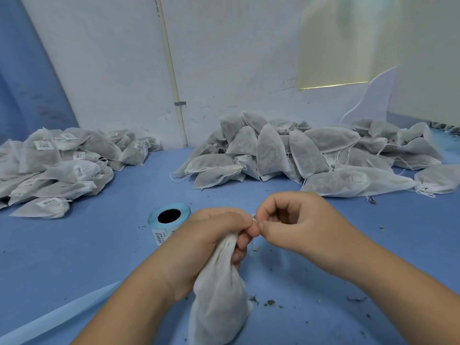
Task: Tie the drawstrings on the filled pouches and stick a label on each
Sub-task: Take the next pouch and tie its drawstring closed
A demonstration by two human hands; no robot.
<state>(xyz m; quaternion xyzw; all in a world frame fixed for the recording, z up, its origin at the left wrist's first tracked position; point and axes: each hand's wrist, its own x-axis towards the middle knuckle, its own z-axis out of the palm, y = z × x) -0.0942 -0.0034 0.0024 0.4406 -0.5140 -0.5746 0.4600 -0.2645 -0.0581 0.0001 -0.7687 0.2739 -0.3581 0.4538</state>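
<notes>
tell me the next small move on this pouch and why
Probably pull the drawstring tight with the right hand to finish the tie: the left hand grips the pouch at its gathered neck, the right pinches the string there.

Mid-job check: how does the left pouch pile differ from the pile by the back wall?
The left pile carries white barcode labels; the back pile shows none. The back pile looks bigger than the left pile, with loose drawstrings trailing out. Both are filled white pouches on the blue table.

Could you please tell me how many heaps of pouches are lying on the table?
2: the labelled heap at far left, the unlabelled heap at back right, which may run on past the frame's edge.
</notes>
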